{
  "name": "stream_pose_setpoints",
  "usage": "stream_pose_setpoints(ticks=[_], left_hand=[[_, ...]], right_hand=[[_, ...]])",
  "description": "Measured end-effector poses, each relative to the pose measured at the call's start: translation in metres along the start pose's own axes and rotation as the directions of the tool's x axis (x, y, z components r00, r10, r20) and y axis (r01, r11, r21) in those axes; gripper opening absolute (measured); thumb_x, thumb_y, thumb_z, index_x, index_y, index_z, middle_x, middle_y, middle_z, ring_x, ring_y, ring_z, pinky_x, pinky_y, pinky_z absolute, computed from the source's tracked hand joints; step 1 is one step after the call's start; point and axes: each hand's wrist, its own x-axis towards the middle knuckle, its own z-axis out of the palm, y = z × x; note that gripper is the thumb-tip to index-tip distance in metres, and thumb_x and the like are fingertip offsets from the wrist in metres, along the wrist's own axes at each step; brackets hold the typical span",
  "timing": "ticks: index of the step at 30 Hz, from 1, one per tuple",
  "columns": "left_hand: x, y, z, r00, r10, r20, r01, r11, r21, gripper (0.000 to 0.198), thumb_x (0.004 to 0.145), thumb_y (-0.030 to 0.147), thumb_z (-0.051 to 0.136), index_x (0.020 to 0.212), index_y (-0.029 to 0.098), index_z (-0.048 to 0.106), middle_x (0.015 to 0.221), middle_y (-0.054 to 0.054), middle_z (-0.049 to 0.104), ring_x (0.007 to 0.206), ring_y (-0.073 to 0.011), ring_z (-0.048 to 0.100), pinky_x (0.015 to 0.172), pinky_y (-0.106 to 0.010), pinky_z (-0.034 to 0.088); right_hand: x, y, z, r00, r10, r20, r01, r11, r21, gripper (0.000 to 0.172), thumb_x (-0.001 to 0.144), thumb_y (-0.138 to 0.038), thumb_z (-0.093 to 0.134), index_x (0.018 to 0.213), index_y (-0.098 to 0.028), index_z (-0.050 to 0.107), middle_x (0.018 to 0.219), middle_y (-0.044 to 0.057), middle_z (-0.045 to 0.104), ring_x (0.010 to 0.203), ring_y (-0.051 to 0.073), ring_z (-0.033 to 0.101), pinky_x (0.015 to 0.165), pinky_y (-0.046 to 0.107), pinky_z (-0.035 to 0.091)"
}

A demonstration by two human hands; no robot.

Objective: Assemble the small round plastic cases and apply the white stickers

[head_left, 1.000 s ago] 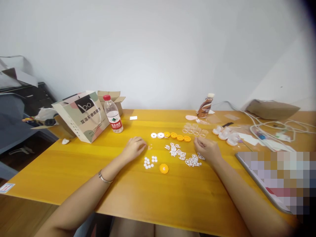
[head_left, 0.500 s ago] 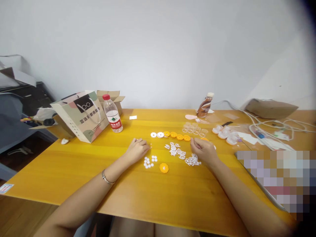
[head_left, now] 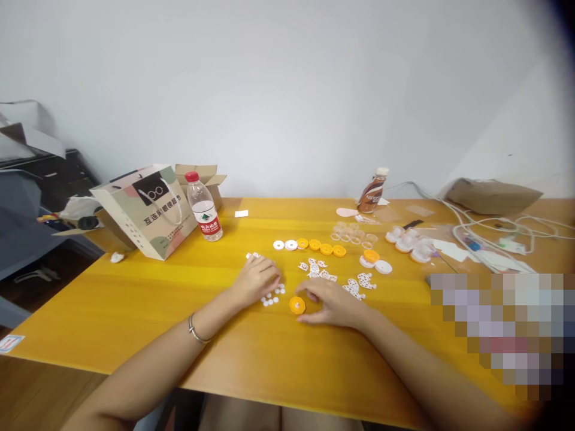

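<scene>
Your table (head_left: 251,353) stretches in front of you, with the paper bag (head_left: 157,209) at its far left and the water bottle (head_left: 209,211) upright just beside it. Your left hand (head_left: 257,278) slants in, back upward, fingers bent down; whether its fingertips meet or pinch something, I cannot tell. Your right hand (head_left: 335,303) comes in side-on from the right, pointing left, forefinger on the far side and thumb on the near side, spread apart around the orange disc (head_left: 297,306) and seemingly clear of it. Beyond your hands, the row of discs (head_left: 310,245) runs left to right. The orange disc itself lies flat on the table, round, about as long as wide, its pale knob pointing up. White cutouts (head_left: 314,270) lie just past your right hand; white dots (head_left: 270,302) sit beside your left fingers.
</scene>
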Motion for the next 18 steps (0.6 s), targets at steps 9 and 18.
stream_pose_setpoints(ticks=[9,18], left_hand=[[-0.002,0.036,-0.001,0.980,0.191,0.056,-0.185,0.978,-0.101,0.022,0.088,0.029,0.039,0.080,0.018,0.057,0.082,-0.003,0.060,0.076,-0.0135,0.049,0.067,-0.029,0.029],[-0.003,0.038,0.003,0.977,0.209,0.048,-0.206,0.977,-0.058,0.022,0.088,0.028,0.040,0.081,0.018,0.058,0.079,-0.002,0.059,0.073,-0.0130,0.048,0.065,-0.028,0.027]], right_hand=[[0.004,0.006,0.010,0.998,-0.001,0.056,-0.001,0.999,0.034,0.022,0.073,-0.039,0.058,0.078,-0.019,0.053,0.069,-0.001,0.051,0.065,0.013,0.046,0.061,0.024,0.036],[0.004,0.009,0.012,0.998,-0.003,0.060,0.002,1.000,0.018,0.025,0.075,-0.042,0.056,0.073,-0.018,0.049,0.067,-0.002,0.048,0.063,0.012,0.044,0.060,0.023,0.035]])
